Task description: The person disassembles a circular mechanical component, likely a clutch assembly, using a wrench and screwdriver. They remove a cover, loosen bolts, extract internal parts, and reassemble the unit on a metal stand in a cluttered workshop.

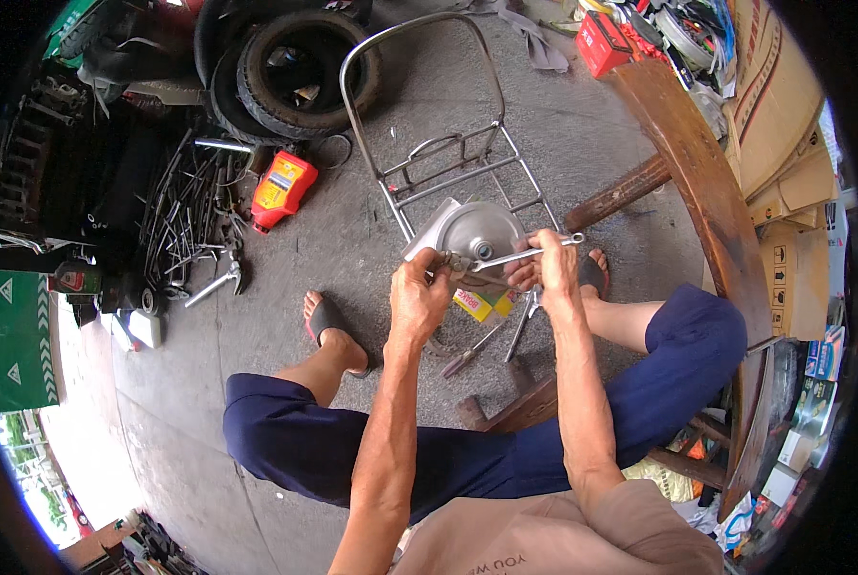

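Observation:
A round grey metal brake drum [465, 230] with a central hub rests on the tubular metal rack in front of me. My right hand [550, 264] is closed around a combination wrench [517, 256], whose far end reaches across the drum's near side toward my left fingers. My left hand [421, 292] pinches a small metal part [456, 263] at the drum's near left edge, right by the wrench's end. My fingers partly cover that part, so its exact shape is unclear. Below the drum lies a yellow box [477, 305], with a screwdriver [472, 350] and another metal hand tool [522, 326] beside it.
The tubular metal rack [429, 196] stands between my feet. A red bottle [283, 192], a hammer [215, 285] and a heap of tools [185, 196] lie at left, tyres [304, 77] behind. A wooden bench [702, 182] and cardboard boxes [779, 105] border the right.

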The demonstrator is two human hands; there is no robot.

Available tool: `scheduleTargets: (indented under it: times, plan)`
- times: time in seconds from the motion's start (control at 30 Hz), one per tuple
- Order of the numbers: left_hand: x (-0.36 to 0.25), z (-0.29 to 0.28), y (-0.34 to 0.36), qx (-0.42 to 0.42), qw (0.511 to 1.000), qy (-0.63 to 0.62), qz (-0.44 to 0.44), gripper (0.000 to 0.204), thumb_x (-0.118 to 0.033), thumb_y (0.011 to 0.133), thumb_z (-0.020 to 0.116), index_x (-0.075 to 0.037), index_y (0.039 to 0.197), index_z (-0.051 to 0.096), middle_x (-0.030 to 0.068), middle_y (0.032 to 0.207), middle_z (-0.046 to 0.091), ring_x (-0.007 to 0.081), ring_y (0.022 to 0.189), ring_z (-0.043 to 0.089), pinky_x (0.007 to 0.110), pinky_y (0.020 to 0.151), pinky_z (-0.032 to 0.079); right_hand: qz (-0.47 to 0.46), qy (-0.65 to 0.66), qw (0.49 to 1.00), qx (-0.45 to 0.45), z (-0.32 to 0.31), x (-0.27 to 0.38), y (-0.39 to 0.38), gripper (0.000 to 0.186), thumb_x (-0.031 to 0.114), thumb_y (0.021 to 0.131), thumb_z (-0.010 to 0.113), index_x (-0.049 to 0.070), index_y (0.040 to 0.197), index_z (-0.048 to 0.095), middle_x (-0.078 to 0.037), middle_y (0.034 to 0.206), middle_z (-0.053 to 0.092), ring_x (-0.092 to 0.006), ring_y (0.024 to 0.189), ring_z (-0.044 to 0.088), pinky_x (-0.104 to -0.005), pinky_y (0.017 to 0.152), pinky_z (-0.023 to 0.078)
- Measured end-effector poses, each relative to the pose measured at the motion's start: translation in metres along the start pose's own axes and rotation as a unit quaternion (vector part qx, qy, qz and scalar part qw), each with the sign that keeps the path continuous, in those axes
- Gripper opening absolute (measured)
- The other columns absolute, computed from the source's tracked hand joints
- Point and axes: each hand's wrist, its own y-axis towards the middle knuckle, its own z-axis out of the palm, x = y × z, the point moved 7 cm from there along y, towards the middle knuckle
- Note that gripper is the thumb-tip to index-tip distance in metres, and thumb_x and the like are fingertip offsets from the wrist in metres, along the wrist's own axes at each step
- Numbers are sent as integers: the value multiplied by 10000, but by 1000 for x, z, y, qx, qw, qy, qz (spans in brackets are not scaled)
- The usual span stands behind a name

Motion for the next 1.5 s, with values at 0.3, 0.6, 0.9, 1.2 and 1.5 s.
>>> scheduleTargets:
  times: [0.3, 0.6, 0.9, 1.2, 1.5]
  plan:
    - [6, 1, 2, -1, 1000, -16, -16, 114, -56, 812, 606, 44, 867, 603, 76, 665, 605, 93, 621, 534, 305, 577, 446, -128, -77, 989, -4, -3, 29, -34, 312, 275, 907, 413, 14, 880, 582, -148, 672, 645, -186, 490, 626, -240, 427, 452]
    - [-1, 0, 3, 9, 999, -26, -28, 134, -55, 810, 608, 55, 886, 611, 89, 695, 633, 103, 627, 557, 310, 570, 453, -420, -308, 854, 3, 52, 22, -99, 110, 33, 864, 516, -11, 935, 586, -168, 808, 641, -318, 693, 651, -401, 598, 507]
    - [-3, 1, 5, 13, 997, -73, -6, 144, -70, 810, 608, 66, 855, 617, 105, 690, 646, 90, 638, 567, 293, 577, 473, -434, -332, 837, -3, 63, 26, -98, 85, 42, 847, 561, -5, 917, 563, -169, 839, 623, -349, 679, 621, -426, 584, 486]
    - [24, 7, 0, 22, 995, -90, -40, 227, -151, 815, 632, 28, 949, 667, 137, 748, 689, 168, 702, 654, 331, 677, 519, -485, -549, 677, 77, 83, 59, -68, 112, 120, 809, 540, 18, 768, 562, -134, 721, 619, -318, 629, 648, -425, 566, 495]
    - [42, -14, 2, 13, 976, -191, -100, 199, -155, 786, 642, 29, 833, 700, 27, 723, 653, 100, 700, 578, 279, 662, 481, -411, -430, 801, 73, 69, 48, -35, 301, 219, 967, 384, 10, 810, 533, -161, 703, 607, -300, 630, 635, -390, 554, 491]
